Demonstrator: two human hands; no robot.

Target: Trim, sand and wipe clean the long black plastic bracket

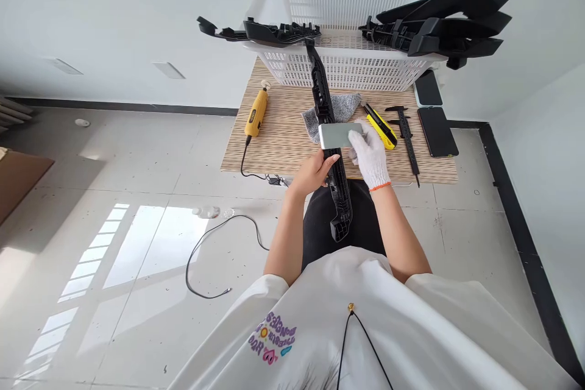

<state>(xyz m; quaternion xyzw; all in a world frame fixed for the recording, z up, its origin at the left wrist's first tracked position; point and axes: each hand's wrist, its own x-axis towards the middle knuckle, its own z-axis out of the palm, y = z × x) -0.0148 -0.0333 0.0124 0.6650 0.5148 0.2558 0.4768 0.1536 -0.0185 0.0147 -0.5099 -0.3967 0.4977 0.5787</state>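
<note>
A long black plastic part [339, 186] runs from the basket's front edge down over my lap. My left hand [314, 173], bare, is closed around its lower half. My right hand [369, 152] wears a white glove with an orange cuff and pinches a flat grey-green block [339, 136], which lies across the black part just above my left hand. Under the part, a grey cloth [346, 107] rests on the wooden table [287, 140]. A yellow utility knife [381, 127] lies right beside my gloved hand.
A white basket [347, 67] at the table's back holds more black parts [439, 33] jutting out over its sides. A yellow rotary tool [256, 113] lies left; black calipers [406, 137] and two phones [437, 131] lie right. A cable [201, 241] is on the floor.
</note>
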